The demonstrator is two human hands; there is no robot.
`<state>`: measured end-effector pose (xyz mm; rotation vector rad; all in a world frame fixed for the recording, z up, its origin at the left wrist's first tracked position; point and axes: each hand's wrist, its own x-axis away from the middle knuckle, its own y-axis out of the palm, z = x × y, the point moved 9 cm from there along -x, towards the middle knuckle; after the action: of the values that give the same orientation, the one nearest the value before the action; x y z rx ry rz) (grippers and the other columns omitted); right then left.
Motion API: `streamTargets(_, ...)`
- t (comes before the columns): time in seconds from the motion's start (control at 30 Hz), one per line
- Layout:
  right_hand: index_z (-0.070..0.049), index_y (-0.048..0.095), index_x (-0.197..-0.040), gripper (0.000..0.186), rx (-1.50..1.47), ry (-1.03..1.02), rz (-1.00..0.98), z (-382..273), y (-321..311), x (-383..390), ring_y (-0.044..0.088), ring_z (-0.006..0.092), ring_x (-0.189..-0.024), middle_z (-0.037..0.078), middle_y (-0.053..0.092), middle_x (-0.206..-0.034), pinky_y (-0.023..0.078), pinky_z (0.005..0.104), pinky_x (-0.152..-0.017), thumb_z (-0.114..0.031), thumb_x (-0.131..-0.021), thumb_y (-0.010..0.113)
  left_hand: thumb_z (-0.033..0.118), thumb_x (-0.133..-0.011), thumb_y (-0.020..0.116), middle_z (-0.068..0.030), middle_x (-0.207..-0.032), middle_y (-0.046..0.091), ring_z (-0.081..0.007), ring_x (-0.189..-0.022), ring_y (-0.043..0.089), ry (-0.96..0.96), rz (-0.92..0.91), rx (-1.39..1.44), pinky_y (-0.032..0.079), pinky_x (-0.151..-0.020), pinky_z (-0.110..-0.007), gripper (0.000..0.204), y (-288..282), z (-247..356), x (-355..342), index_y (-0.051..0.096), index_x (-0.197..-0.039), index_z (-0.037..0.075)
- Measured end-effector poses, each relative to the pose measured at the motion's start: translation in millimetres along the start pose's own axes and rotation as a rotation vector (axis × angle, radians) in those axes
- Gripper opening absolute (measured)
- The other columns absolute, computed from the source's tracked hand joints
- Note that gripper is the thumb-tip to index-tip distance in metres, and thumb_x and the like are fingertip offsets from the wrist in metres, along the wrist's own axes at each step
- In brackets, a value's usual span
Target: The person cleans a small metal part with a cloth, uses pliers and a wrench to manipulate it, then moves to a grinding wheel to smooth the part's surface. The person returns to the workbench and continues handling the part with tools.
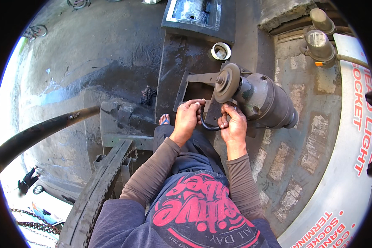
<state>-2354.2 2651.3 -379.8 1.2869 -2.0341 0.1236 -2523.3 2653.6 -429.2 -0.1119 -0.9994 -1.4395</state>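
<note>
A grey electric motor [265, 101] with a round pulley [226, 82] on its shaft lies on a dark metal mounting frame [194, 82]. My left hand [187, 118] and my right hand [233, 124] are both closed on a black rubber belt [207, 125], which curves between them just below the pulley. The right hand touches the motor's underside. My brown sleeves come in from below.
A white cup-shaped part [220, 51] sits above the frame. A thick dark pipe [45, 130] crosses at left. A chain on a curved rail [97, 194] runs at lower left. Two metal cylinders [320, 43] stand at upper right beside a white printed banner [351, 165].
</note>
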Motion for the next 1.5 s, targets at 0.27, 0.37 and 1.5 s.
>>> streamTargets(0.27, 0.001, 0.070, -0.103, 0.013, 0.159, -0.066, -0.042, -19, 9, 25, 0.046, 0.0074, -0.052, 0.001, 0.062, -0.080, 0.039, 0.0266, -0.049, -0.009, -0.096, 0.071, 0.013, -0.102, 0.034, -0.0249, -0.129, 0.066, -0.0352, -0.116, 0.069, -0.135, -0.204, 0.410, 0.057, -0.105, -0.046, 0.050, 11, 15, 10, 0.054, -0.139, -0.014)
streamTargets(0.37, 0.000, 0.075, -0.098, 0.010, 0.673, -0.267, 0.003, -18, 14, 51, 0.058, 0.0054, -0.068, -0.004, 0.065, -0.080, 0.048, 0.0254, -0.059, -0.009, -0.094, 0.076, 0.017, -0.102, 0.031, -0.0278, -0.140, 0.060, -0.0357, -0.126, 0.063, -0.228, -0.269, 0.454, 0.050, -0.113, -0.048, 0.055, 20, 13, 21, 0.050, -0.143, -0.013)
streamTargets(1.5, -0.001, 0.074, -0.107, 0.017, 0.673, -0.389, -0.104, -19, 8, 61, 0.057, 0.0028, -0.078, -0.003, 0.069, -0.092, 0.047, 0.0192, -0.069, -0.005, -0.091, 0.079, 0.027, -0.104, 0.068, 0.0010, -0.087, 0.064, -0.0069, -0.073, 0.051, -0.312, -0.349, 0.132, 0.042, -0.066, -0.025, 0.024, 32, -16, 38, 0.073, -0.104, 0.004)
